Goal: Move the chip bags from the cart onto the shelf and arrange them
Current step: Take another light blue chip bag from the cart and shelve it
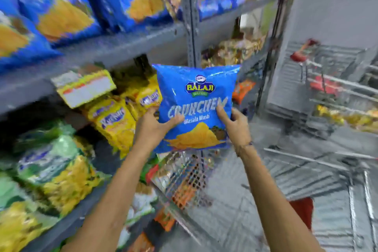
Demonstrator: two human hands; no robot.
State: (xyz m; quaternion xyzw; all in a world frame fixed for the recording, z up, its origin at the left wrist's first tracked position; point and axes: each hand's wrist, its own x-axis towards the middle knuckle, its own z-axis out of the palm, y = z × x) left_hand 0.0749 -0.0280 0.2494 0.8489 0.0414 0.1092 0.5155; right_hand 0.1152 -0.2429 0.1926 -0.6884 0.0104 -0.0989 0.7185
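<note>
both hands grip a shiny blue plastic chip bag printed with yellow chips, held upright in the air in front of the grey metal shelf. the left hand pinches its lower left edge, the right hand its lower right edge. matching blue bags stand on the shelf above; a blurred wire cart sits to the right.
</note>
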